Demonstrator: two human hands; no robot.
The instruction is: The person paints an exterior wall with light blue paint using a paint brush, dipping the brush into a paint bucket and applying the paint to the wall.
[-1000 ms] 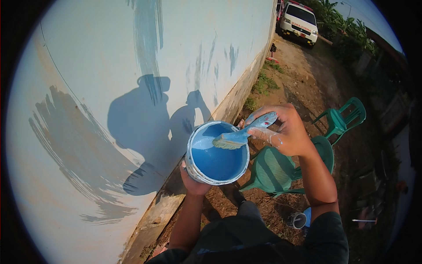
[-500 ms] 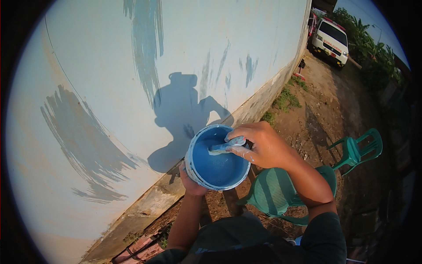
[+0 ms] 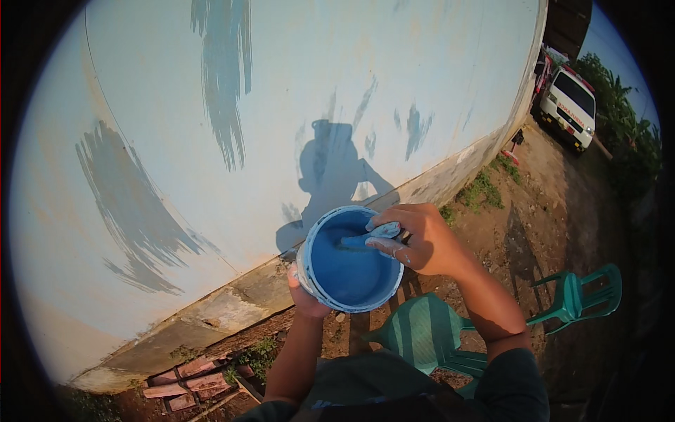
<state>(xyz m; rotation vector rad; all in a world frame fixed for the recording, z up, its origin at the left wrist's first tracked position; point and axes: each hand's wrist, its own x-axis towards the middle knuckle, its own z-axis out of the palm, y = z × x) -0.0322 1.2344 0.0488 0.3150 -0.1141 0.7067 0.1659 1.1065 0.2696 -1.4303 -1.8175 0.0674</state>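
- Since a second ago, the brush point(image 3: 358, 241) has gone lower inside the bucket point(image 3: 306, 274).
- The right hand point(image 3: 416, 239) pinches the brush; the left hand point(image 3: 308, 299) holds the bucket's side.
- Keep the bucket flat and steady, so blue paint point(image 3: 348, 278) won't spill.

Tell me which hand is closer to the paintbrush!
Right. The right hand holds the paintbrush by its handle; the left hand is farther away, against the outside of the bucket.
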